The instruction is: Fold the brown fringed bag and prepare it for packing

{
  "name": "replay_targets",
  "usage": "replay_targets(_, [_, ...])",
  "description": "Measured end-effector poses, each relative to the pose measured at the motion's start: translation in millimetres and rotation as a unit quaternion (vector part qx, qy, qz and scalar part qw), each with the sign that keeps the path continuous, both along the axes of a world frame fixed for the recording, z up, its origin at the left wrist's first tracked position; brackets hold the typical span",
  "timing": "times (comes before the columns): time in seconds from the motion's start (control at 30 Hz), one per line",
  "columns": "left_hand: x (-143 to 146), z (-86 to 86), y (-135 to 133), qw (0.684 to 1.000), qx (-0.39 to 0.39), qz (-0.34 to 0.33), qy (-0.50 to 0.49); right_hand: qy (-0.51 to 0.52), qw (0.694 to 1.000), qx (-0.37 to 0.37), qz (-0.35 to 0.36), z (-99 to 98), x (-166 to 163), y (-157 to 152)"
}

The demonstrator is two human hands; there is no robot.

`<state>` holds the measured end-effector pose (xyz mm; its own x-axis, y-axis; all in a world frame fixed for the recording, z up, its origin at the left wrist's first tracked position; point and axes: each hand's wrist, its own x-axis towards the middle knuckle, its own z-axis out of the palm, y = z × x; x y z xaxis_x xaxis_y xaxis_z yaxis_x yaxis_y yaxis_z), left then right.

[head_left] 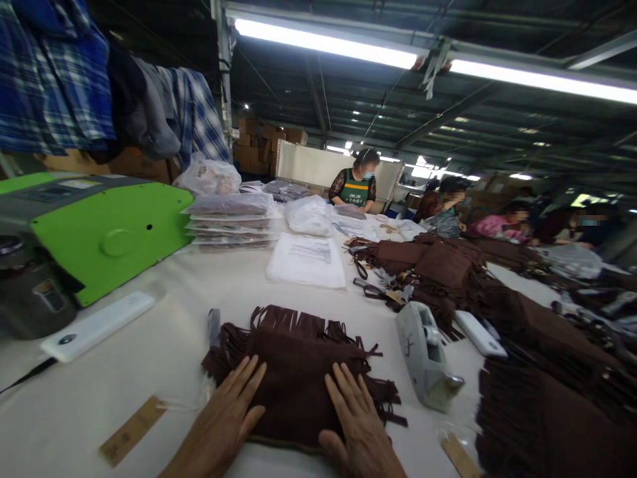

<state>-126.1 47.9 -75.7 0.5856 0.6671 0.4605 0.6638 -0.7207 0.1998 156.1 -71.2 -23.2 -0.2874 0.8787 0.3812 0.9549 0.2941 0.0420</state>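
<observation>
A dark brown fringed fabric piece [298, 362] lies flat on the white table [164, 345] right in front of me. My left hand [226, 415] rests palm down on its left part, fingers spread. My right hand [358, 425] presses flat on its right part, fingers apart. Neither hand grips anything. Fringe sticks out along the piece's top and right sides.
A white tape dispenser [425, 355] stands just right of the piece. Piles of brown fringed pieces [522, 332] fill the right. A green machine [94, 229] and white remote-like device [97, 325] sit left. Bagged stacks [231, 222] lie behind; several people work at the far end.
</observation>
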Motion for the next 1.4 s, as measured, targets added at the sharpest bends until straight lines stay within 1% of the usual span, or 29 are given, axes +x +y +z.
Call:
replay_targets(0.07, [-1.1,-0.8,-6.1,1.000,0.015,0.003,0.007,0.030,0.999,0.005,-0.034,-8.0,4.7,-2.8])
replay_targets(0.13, [-1.1,5.5,-17.5,0.999,0.025,0.002,0.023,0.057,0.996,-0.002,-0.068,-22.2,17.5,-5.3])
replay_targets(0.23, [0.9,19.5,-35.8,0.999,0.027,-0.011,0.043,0.076,0.988,-0.015,-0.135,-51.0,56.8,-7.9])
replay_targets(0.27, [1.1,24.3,-39.8,0.999,0.023,-0.013,0.041,0.070,0.986,-0.011,-0.149,-59.3,73.6,-8.3])
replay_targets(0.3, [0.5,29.3,-42.2,0.999,0.016,-0.015,0.037,0.062,0.983,0.009,-0.170,-65.0,90.4,-8.5])
replay_targets(0.33, [-1.1,34.7,-42.6,0.999,0.003,-0.014,0.029,0.052,0.983,0.019,-0.174,-67.1,105.5,-8.4])
replay_targets(0.37, [-4.1,40.7,-41.0,1.000,-0.015,-0.004,0.018,0.042,0.985,0.032,-0.166,-65.1,117.2,-7.8])
replay_targets(0.43, [-14.3,55.1,-31.6,0.997,-0.060,0.047,-0.015,0.023,0.988,0.061,-0.139,-48.5,125.0,-4.5])
replay_targets(0.5, [-28.8,71.8,-14.9,0.984,-0.106,0.139,-0.046,0.014,0.990,0.083,-0.115,-19.8,107.3,3.2])
replay_targets(0.53, [-36.2,80.1,-4.4,0.972,-0.129,0.189,-0.052,0.019,0.991,0.077,-0.107,-3.5,89.6,8.9])
replay_targets(0.57, [-42.5,87.6,6.9,0.957,-0.159,0.239,-0.045,0.020,0.993,0.077,-0.085,12.5,67.6,15.9])
replay_targets(0.6, [-47.1,93.9,18.5,0.938,-0.199,0.283,-0.029,0.022,0.994,0.090,-0.053,27.3,42.8,23.9])
replay_targets(0.63, [-49.3,98.5,30.1,0.922,-0.221,0.317,-0.019,0.021,0.995,0.097,-0.006,40.0,16.9,32.6])
replay_targets(0.7, [-46.0,103.0,51.3,0.902,-0.243,0.357,-0.004,0.025,0.991,0.098,0.083,55.8,-32.2,50.5])
replay_targets(0.73, [-41.2,103.4,60.2,0.898,-0.242,0.368,0.002,0.031,0.989,0.091,0.116,58.3,-52.8,58.9])
replay_targets(0.8, [-29.7,103.1,73.7,0.896,-0.239,0.374,0.017,0.034,0.987,0.031,0.156,53.1,-82.9,73.0])
replay_targets(0.9, [-24.7,105.1,81.7,0.898,-0.238,0.369,0.035,0.044,0.983,-0.083,0.158,31.4,-100.6,85.4])
replay_targets(0.97, [-37.1,108.1,77.6,0.893,-0.241,0.378,0.040,0.057,0.981,-0.124,0.141,18.6,-101.4,88.7])
replay_targets(1.03, [-60.4,110.0,66.3,0.880,-0.246,0.404,0.041,0.070,0.980,-0.141,0.124,12.2,-100.3,90.9])
replay_targets(1.17, [-114.9,105.8,32.0,0.845,-0.263,0.463,0.039,0.091,0.982,-0.133,0.102,15.1,-100.1,100.4])
replay_targets(1.23, [-135.4,101.4,16.1,0.838,-0.268,0.475,0.010,0.106,0.984,-0.108,0.092,21.0,-101.3,105.4])
replay_targets(1.3, [-147.6,98.6,4.9,0.841,-0.272,0.463,-0.070,0.129,0.984,-0.066,0.103,29.4,-105.9,105.5])
replay_targets(1.33, [-150.5,98.6,1.4,0.842,-0.278,0.447,-0.120,0.146,0.980,-0.044,0.125,34.2,-110.7,102.8])
replay_targets(1.4, [-150.2,102.1,-1.3,0.828,-0.310,0.398,-0.245,0.179,0.961,-0.017,0.210,42.6,-127.0,92.7])
